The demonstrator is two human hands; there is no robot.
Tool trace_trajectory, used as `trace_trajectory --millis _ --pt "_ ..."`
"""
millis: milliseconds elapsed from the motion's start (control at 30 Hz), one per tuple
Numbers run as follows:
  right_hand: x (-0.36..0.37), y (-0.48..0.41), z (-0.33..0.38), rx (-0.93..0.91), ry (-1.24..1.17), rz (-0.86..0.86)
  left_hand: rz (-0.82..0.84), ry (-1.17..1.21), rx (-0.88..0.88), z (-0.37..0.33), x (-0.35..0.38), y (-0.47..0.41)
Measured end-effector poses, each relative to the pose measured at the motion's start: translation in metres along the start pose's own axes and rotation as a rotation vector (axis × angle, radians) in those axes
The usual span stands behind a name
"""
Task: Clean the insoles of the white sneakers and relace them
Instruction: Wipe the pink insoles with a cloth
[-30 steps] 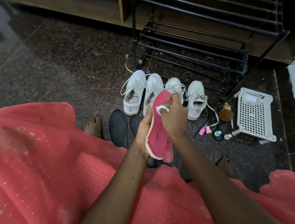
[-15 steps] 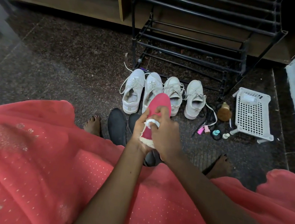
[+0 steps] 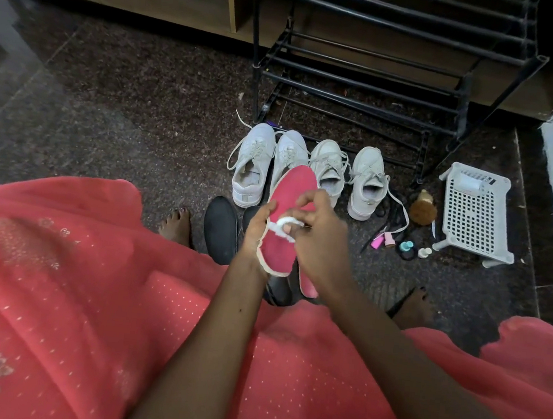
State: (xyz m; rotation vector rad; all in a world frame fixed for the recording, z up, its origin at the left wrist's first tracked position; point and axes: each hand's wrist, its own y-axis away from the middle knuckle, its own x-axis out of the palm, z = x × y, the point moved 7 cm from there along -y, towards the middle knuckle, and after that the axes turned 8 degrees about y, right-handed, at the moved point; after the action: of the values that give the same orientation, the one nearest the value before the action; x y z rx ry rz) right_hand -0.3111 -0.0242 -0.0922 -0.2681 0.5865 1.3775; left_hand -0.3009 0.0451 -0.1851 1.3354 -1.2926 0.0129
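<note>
My left hand [image 3: 256, 231] grips a pink insole [image 3: 292, 190] by its left edge, holding it up over my lap. My right hand [image 3: 320, 235] pinches a small white wad [image 3: 288, 223] against the middle of that insole. A second pink insole [image 3: 306, 283] shows below my right hand. Several white sneakers stand in a row on the floor beyond my hands, the leftmost sneaker [image 3: 252, 165] with loose laces and the rightmost sneaker [image 3: 366, 181] with a lace trailing right. Two dark insoles [image 3: 221, 227] lie on the floor near my feet.
A black metal shoe rack [image 3: 381, 59] stands behind the sneakers. A white perforated basket [image 3: 474, 211] lies at the right, with a brown brush [image 3: 423, 210] and small bottles [image 3: 405, 247] beside it. My red garment [image 3: 69, 289] covers the foreground. Dark stone floor extends to the left.
My right hand with the white wad has moved along the pink insole, from its toe end down toward its middle. My left hand has kept its hold.
</note>
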Motion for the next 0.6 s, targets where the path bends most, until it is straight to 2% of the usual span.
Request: trace_trajectory --millis 33,133,200,267,333,400,467,533,600 --pt "0.005 -0.002 0.002 -0.005 0.061 0.037 0.023 0.002 0.006 -0.001 0.000 -0.002" --pt "0.031 0.019 0.005 -0.122 0.233 0.214 -0.051 -0.043 0.036 -0.002 -0.015 -0.004" --pt "0.037 0.037 0.004 -0.222 0.251 0.307 -0.041 0.039 0.049 -0.003 -0.026 -0.002" --pt "0.038 0.048 -0.001 -0.258 0.245 0.357 0.004 0.015 0.004 -0.002 -0.032 -0.005" --pt "0.028 0.043 -0.013 -0.142 0.161 0.311 0.172 0.017 -0.153 0.005 -0.020 0.000" --pt "0.012 0.026 -0.021 -0.012 0.121 0.167 0.239 -0.012 -0.209 0.003 -0.010 -0.003" --pt "0.000 0.007 -0.027 0.073 0.149 0.037 0.192 0.021 -0.170 -0.002 -0.001 -0.009" --pt "-0.001 -0.005 -0.026 0.101 0.198 -0.035 0.142 0.033 -0.056 -0.007 0.000 -0.011" --pt "0.004 -0.009 -0.025 0.101 0.238 -0.084 0.120 0.054 -0.019 -0.010 0.001 -0.013"
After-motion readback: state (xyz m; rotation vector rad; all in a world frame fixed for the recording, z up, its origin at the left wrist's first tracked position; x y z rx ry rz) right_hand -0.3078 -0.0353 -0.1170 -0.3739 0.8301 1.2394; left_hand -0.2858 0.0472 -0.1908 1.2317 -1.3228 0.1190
